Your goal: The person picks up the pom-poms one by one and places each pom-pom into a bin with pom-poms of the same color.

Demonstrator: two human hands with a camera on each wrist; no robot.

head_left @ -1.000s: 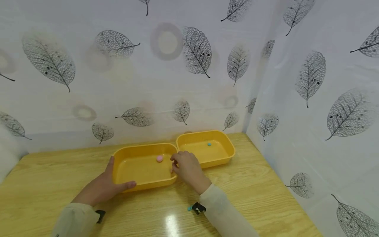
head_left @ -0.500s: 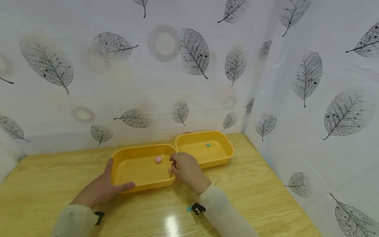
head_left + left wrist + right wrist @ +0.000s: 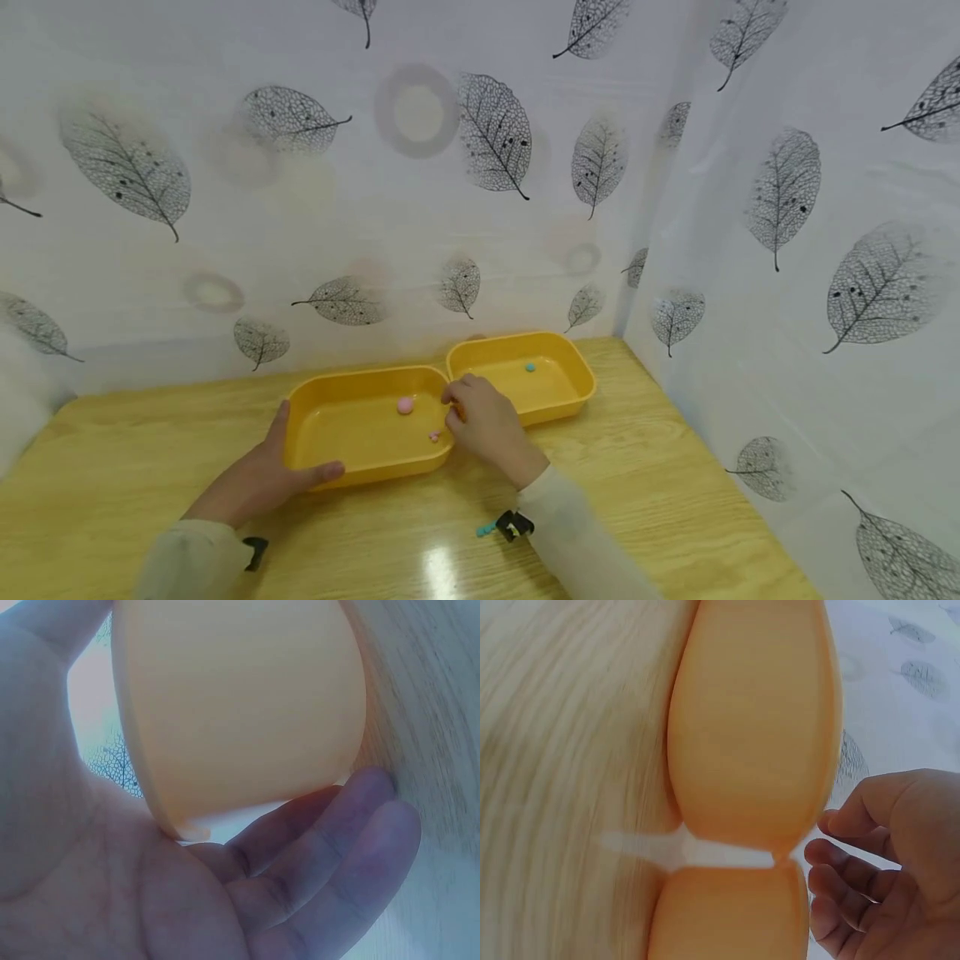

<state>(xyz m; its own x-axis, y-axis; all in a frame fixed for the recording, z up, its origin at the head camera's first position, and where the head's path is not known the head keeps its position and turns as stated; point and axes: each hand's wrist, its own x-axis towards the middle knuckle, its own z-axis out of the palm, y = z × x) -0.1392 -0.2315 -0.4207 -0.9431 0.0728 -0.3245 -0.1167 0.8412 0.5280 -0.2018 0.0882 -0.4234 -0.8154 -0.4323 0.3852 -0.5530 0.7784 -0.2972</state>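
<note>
My left hand (image 3: 258, 471) grips the left end of the near yellow tray (image 3: 330, 437), its thumb along the front wall. In the left wrist view the fingers (image 3: 352, 870) curl beside the tray wall (image 3: 247, 705). A round pink piece (image 3: 405, 405) lies toward the back of this tray, and a small pink cluster (image 3: 434, 436) near its right end. My right hand (image 3: 487, 425) hovers over where the two trays meet. Its fingers (image 3: 840, 870) are loosely bent close to the rims, with nothing visible between them.
A second yellow tray (image 3: 555, 408) stands behind to the right, holding a small teal piece (image 3: 530, 367). On the wooden table (image 3: 375, 542) a teal piece (image 3: 486, 529) lies partly behind the black wrist strap (image 3: 515, 526). Leaf-patterned sheets (image 3: 375, 208) enclose the back and right.
My right hand has shifted slightly right, away from the small pink cluster, which now shows fully in the near tray. More of the teal piece on the table shows. The left hand stays put.
</note>
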